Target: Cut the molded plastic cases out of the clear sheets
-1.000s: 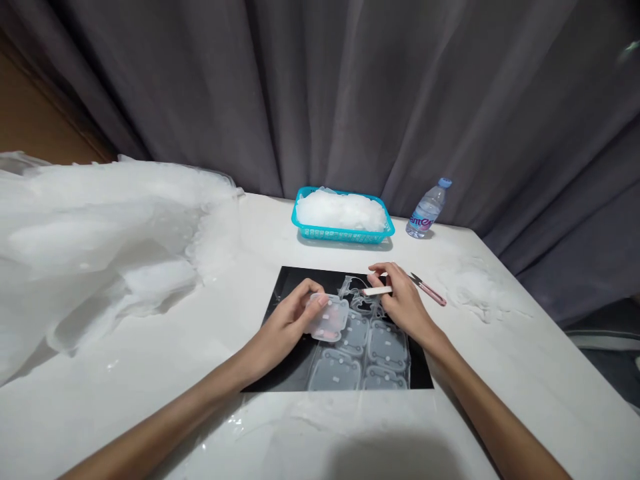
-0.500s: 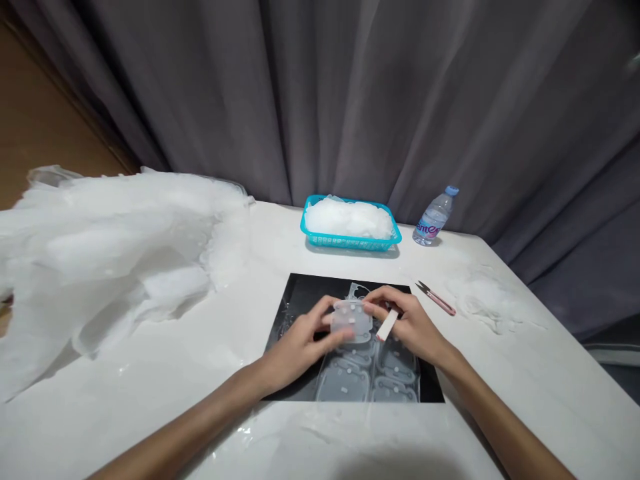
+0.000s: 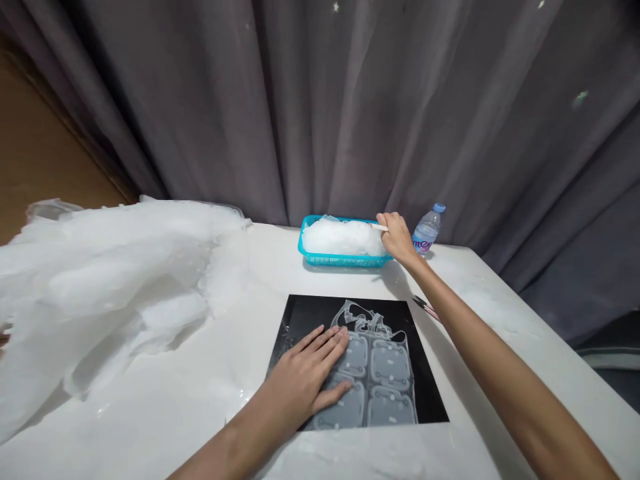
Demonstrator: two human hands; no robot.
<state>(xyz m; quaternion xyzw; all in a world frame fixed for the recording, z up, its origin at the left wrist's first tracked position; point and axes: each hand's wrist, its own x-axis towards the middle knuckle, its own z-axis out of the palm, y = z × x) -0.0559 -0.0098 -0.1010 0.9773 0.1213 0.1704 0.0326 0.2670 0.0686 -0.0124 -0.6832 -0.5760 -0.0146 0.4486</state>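
My left hand (image 3: 317,370) lies flat with its fingers spread on a translucent plastic sheet (image 3: 390,367) of rounded-square pieces with small dots. The sheet rests on a black board (image 3: 307,312), and thin curled offcut strips (image 3: 373,321) lie at its far edge. My right hand (image 3: 397,237) reaches over the right end of a turquoise basket (image 3: 345,260). Its fingers are closed on a slim white stick (image 3: 379,227) that points left; what its far end is hides from view. A heap of soft translucent white pieces (image 3: 340,237) fills the basket.
A large pile of white translucent sheets (image 3: 115,287) covers the table's left side. Beyond my right hand stands a water bottle (image 3: 427,230). Small thread snips (image 3: 425,307) lie beside the board, partly behind my right forearm. A grey curtain (image 3: 320,113) hangs behind the table.
My right hand has moved from the board to the basket, keeping the white stick. The loose translucent piece both hands held is out of sight. My left hand has flattened onto the sheet.
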